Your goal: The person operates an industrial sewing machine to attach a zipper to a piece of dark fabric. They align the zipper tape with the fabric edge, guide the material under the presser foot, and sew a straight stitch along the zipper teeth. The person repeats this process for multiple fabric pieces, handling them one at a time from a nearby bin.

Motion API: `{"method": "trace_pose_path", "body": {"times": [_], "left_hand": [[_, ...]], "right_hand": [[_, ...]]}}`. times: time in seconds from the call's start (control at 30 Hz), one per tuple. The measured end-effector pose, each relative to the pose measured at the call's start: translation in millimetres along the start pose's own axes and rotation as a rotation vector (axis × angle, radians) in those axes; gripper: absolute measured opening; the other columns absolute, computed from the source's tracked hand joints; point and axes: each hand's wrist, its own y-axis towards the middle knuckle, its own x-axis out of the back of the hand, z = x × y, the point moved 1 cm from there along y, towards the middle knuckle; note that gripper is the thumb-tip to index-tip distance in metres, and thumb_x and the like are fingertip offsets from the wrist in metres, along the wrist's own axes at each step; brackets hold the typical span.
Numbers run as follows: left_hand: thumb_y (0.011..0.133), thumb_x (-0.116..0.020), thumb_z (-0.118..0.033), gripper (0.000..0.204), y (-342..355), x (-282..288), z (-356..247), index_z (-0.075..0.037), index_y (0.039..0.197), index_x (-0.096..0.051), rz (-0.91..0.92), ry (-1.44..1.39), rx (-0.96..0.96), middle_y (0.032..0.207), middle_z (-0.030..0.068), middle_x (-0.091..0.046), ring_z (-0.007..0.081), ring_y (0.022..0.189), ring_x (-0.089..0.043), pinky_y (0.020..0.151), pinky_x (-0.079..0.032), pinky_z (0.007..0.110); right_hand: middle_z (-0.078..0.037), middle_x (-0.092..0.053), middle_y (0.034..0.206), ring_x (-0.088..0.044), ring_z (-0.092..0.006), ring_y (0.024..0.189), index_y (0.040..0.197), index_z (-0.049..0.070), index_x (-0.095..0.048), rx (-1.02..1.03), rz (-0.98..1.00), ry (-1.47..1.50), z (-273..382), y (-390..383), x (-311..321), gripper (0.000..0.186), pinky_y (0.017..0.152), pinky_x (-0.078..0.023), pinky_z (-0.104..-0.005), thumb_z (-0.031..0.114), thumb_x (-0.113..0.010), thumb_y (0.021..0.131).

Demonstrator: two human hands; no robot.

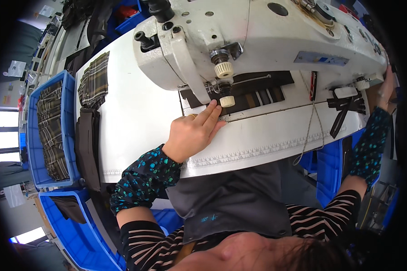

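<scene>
My left hand [194,131] lies flat on the white sewing table [135,117], fingertips pressing a dark fabric piece [253,92] under the needle area of the white sewing machine [257,40]. The fabric has a zipper-like strip and striped patches. My right hand [386,88] reaches up to the machine's right end, by its hand wheel; its fingers are mostly hidden at the picture's rim. Both forearms wear dark sleeve covers with teal dots.
Plaid fabric pieces [95,81] and a dark stack [87,144] lie at the table's left end. A blue bin [36,135] holds more plaid cloth; another blue bin [72,230] sits below. Dark strips [346,108] lie at the right. Blue bins [330,171] stand under the table.
</scene>
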Motion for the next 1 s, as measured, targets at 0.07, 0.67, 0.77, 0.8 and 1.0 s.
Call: {"method": "trace_pose_path", "body": {"times": [0.07, 0.67, 0.77, 0.8, 1.0], "left_hand": [[0.087, -0.083, -0.029, 0.034, 3.0, -5.9, 1.1, -0.009, 0.115, -0.078, -0.045, 0.017, -0.038, 0.108, 0.0035, -0.079, 0.0151, 0.061, -0.066, 0.055, -0.053, 0.027], [0.095, -0.063, -0.017, 0.042, 53.6, -45.2, -26.0, -0.001, 0.133, -0.066, 0.129, 0.418, -0.007, 0.132, 0.01, -0.072, 0.0209, 0.113, -0.073, 0.073, -0.063, 0.032], [0.089, -0.063, -0.011, 0.044, 49.4, -45.6, -20.3, 0.0, 0.131, -0.066, 0.143, 0.432, 0.017, 0.129, 0.0087, -0.073, 0.0197, 0.108, -0.074, 0.07, -0.062, 0.031], [0.088, -0.064, -0.01, 0.043, 46.8, -46.0, -17.4, 0.0, 0.13, -0.066, 0.157, 0.397, 0.04, 0.127, 0.0082, -0.073, 0.0195, 0.104, -0.074, 0.068, -0.061, 0.031], [0.087, -0.068, -0.008, 0.039, 50.8, -43.9, -11.6, -0.005, 0.125, -0.07, 0.006, 0.164, 0.022, 0.109, 0.0058, -0.075, 0.0209, 0.073, -0.073, 0.057, -0.057, 0.032]], "right_hand": [[-0.013, -0.062, 0.148, -0.059, -0.021, 0.134, 0.149, 0.001, -0.058, 0.3, 0.044, -0.499, -53.3, -11.3, 60.4, 0.055, 0.114, -0.044, -0.034, 0.041, -0.048, 0.113], [-0.019, -0.07, 0.13, -0.069, -0.0306, 0.118, 0.137, 0.002, -0.064, 0.362, 0.011, -0.465, -27.9, -19.7, 33.4, 0.046, 0.103, -0.05, -0.0379, 0.038, -0.054, 0.11], [-0.02, -0.07, 0.131, -0.07, -0.0336, 0.116, 0.134, 0.003, -0.065, 0.199, 0.116, -0.882, 43.4, -20.8, 16.9, 0.043, 0.1, -0.052, -0.0399, 0.038, -0.058, 0.109], [-0.014, -0.074, 0.119, -0.07, -0.0238, 0.11, 0.127, 0.002, -0.071, 0.453, -0.073, -0.969, 80.3, -60.0, -18.3, 0.046, 0.099, -0.052, -0.0352, 0.041, -0.053, 0.112], [-0.016, -0.074, 0.1, -0.072, -0.0331, 0.094, 0.101, 0.002, -0.074, 0.973, 0.977, -0.203, 163.0, -315.0, -140.2, 0.012, 0.088, -0.057, -0.0425, 0.013, -0.069, 0.097]]}}
